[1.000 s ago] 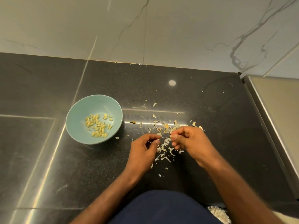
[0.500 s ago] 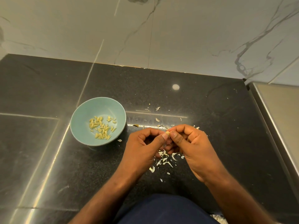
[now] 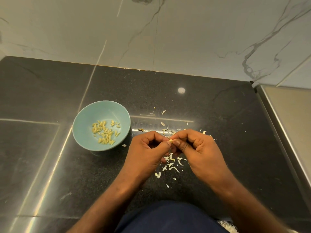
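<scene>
- Bowl [image 3: 85,117]: teal, well left of the grip, standing on the black counter [image 3: 227,118]. A small pile of peeled kernels [image 3: 105,132] lies in its bottom.
- Left hand [image 3: 148,153]: fingers curled in, thumb and forefinger tips pinching the left end of one seed [image 3: 171,140]. It holds nothing else that I can see.
- Seed: pale and tiny, right where the two thumbs meet, mostly covered by fingertips. Can't tell whether the husk is cracked yet.
- Right hand [image 3: 200,150]: a mirror of the left, curled, thumb and forefinger pinching the right end of the same seed. Both pinches are closed down to the seed's thickness.
- Husk scraps [image 3: 171,163]: scattered on the counter directly under the grip, with more just beyond it and a few to its right.
- Pale heap [image 3: 226,226]: at the near edge, right of the grip, cut off by the frame. Can't tell what it is.
- Step, my read: mid-shelling a single seed, with the husk being split off the kernel. The bowl pile suggests the batch is well under way.
- Next move likely needs the nails to pry the husk halves apart with light force while one pinch keeps the kernel. The husk drops under the grip and the kernel goes left into the bowl. Risk: the kernel slips out and gets lost among the scraps.
</scene>
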`<state>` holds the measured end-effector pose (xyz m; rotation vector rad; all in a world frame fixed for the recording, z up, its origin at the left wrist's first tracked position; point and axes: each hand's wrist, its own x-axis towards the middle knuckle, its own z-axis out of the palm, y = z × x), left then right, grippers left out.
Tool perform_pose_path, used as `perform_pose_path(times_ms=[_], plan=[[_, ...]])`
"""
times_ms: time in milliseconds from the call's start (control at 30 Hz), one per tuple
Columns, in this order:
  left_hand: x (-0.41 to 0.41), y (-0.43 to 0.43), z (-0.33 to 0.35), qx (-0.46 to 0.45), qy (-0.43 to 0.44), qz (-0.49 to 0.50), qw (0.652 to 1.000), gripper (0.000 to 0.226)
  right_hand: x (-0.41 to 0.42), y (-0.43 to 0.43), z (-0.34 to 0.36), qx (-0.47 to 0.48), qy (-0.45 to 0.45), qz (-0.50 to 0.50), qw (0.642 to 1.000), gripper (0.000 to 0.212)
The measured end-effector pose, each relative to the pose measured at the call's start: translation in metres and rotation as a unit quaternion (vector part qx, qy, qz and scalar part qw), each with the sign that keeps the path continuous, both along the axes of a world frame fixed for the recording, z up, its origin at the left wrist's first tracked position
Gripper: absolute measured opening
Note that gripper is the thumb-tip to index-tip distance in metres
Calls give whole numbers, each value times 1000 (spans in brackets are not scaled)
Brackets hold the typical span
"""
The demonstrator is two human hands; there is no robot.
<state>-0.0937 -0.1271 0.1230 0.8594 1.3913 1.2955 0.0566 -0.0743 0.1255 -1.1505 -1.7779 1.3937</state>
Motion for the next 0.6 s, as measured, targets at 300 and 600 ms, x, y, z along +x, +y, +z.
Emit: perform_pose_path(times_ms=[300, 600], plan=[[-1, -2, 1, 9, 37, 17, 999, 13, -7, -5, -4, 2, 5, -8, 1000, 16], [0, 0, 0, 18, 54, 55, 997, 14, -12, -10, 0, -33, 45, -8, 998, 19]])
